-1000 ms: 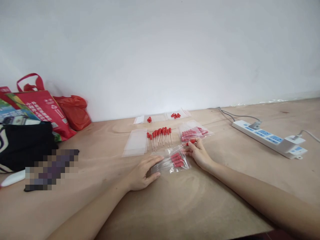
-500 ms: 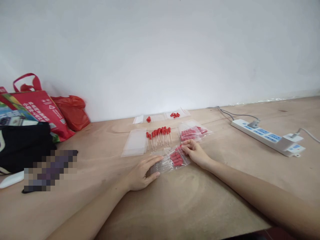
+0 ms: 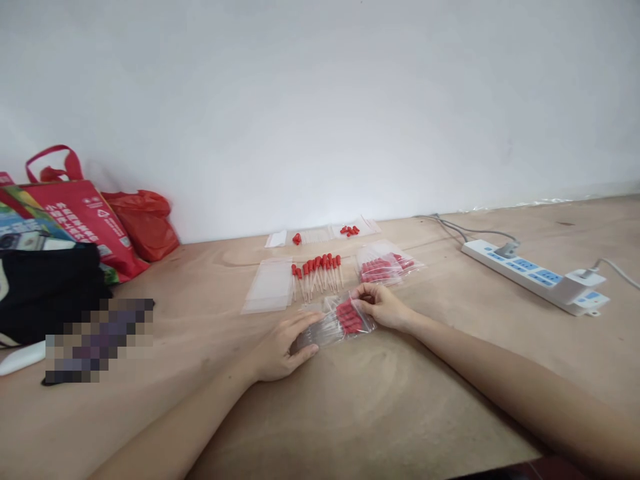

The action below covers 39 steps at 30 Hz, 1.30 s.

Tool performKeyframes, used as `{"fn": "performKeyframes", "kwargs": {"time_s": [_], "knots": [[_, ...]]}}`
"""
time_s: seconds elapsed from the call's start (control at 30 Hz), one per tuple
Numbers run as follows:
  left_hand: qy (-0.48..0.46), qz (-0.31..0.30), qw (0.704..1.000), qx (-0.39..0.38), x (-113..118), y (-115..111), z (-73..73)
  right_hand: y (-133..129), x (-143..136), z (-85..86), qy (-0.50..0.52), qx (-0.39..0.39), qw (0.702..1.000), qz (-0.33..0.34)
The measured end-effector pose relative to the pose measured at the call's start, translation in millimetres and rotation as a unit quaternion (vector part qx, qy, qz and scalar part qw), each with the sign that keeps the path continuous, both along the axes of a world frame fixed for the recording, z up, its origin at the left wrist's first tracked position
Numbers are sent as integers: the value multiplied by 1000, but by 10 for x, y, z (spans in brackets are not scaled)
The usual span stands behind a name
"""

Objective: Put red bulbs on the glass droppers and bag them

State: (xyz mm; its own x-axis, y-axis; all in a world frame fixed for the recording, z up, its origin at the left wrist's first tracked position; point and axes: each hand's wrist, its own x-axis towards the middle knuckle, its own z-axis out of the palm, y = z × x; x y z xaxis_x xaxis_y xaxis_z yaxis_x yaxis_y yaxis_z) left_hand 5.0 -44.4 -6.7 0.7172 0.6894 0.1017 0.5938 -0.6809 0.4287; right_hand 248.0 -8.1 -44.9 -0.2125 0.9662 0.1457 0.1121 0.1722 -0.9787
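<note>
A clear zip bag (image 3: 320, 333) lies flat on the table, holding several droppers with red rubber bulbs (image 3: 351, 319). My left hand (image 3: 287, 345) grips the bag's left end, thumb on the near side and fingers on the far side. At the right end, my right hand (image 3: 384, 307) pinches the bag's edge beside the bulbs; its fingertips are partly hidden. Loose droppers (image 3: 320, 270) lie in a row just beyond, bulbs pointing away. To their right is a filled bag (image 3: 383, 268) with more red bulbs. Flat clear bags (image 3: 267, 287) are stacked to their left.
Farther back are loose red bulbs (image 3: 349, 231), a red bulb cluster (image 3: 297, 239) and clear tubes (image 3: 316, 235). A white power strip (image 3: 530, 270) with cords sits right. Red bags (image 3: 143, 223) and a black cloth item (image 3: 55, 290) are left, against the wall.
The red bulbs in the near bag have shifted slightly left, and my right hand has moved left with the bag's edge. My left hand has stayed almost still.
</note>
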Motion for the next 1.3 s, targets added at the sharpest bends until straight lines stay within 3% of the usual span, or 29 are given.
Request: {"fn": "performKeyframes", "kwargs": {"time_s": [0.17, 0.33, 0.43, 0.57, 0.63, 0.77, 0.93, 1.07, 1.2, 1.3], "knots": [[-1, -6, 1000, 8, -9, 11, -9, 35, -35, -42, 34, -43, 997, -49], [7, -9, 1000, 18, 6, 3, 14, 42, -32, -95, 22, 2, 994, -104], [-1, -2, 999, 40, 14, -7, 23, 32, 12, -53, 14, -10, 998, -66], [-34, 43, 996, 65, 31, -6, 28, 9, 75, 31, -59, -73, 994, 61], [-59, 64, 994, 62, 45, 3, 36, -15, 73, 54, -58, -67, 990, 108], [-82, 70, 994, 11, 73, 10, 63, -99, -7, 71, -27, -21, 989, 146], [-42, 97, 985, -137, 90, 6, 109, -215, -107, 80, -24, -5, 980, 196], [-37, 67, 978, -192, 75, 11, 123, -220, -102, 60, -8, -12, 984, 180], [-172, 100, 948, -248, 25, 56, 103, -190, -63, 37, -8, -19, 990, 141], [-305, 211, 891, -261, -86, 194, 101, -194, -45, 39, -14, -26, 993, 118]]}}
